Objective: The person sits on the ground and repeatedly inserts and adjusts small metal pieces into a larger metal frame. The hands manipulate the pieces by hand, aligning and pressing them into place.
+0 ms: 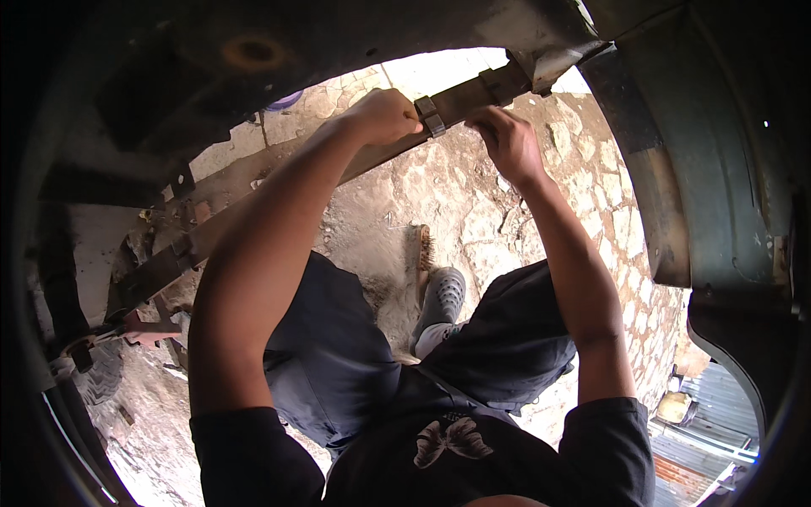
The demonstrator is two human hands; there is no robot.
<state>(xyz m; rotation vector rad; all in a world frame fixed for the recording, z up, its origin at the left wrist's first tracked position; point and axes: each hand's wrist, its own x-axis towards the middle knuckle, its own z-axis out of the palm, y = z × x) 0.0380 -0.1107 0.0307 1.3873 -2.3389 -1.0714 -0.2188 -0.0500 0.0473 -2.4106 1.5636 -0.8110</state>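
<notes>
A long, dark, flat metal leaf spring [460,101] slants from the lower left up to the far right, inside what looks like a vehicle's wheel well. Closed into a fist, my left hand [384,117] rests at the bar, its thumb side right beside a metal clamp [431,117] that wraps the spring. My right hand [507,144] is at the bar's near edge, right of that clamp, with its fingers curled together. Whatever either hand pinches is hidden or too small to make out. Another clamp [494,86] sits farther up the bar.
Dark bodywork [329,38] arches overhead, and a curved greenish panel [701,152] stands on the right. A bristled brush [422,253] lies on the stony ground beside my grey shoe [443,300]. Corrugated metal sheets [718,406] show at the lower right.
</notes>
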